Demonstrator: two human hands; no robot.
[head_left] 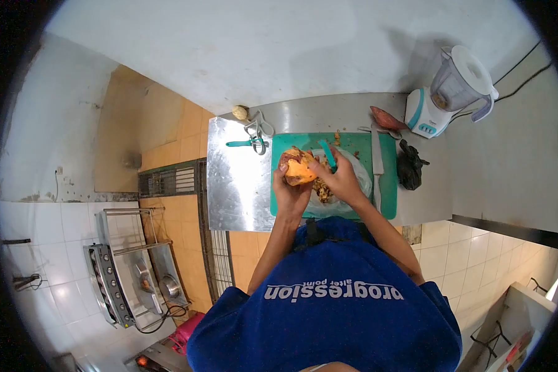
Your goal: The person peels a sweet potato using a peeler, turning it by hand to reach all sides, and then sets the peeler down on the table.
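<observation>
My left hand is wrapped round a partly peeled sweet potato, its flesh orange with dark reddish patches of skin. My right hand is closed on a small tool with a teal handle; its working end is hidden by the fingers. The right thumb reaches to the side of the sweet potato. Below both hands, brown and yellow peelings lie on a clear plastic bag, which rests on a green cutting board.
A long knife lies along the board's right side, beside a black plastic bag. Behind are a reddish sweet potato and a blender. Leftward on the metal table lie a teal-handled peeler and a pale round item.
</observation>
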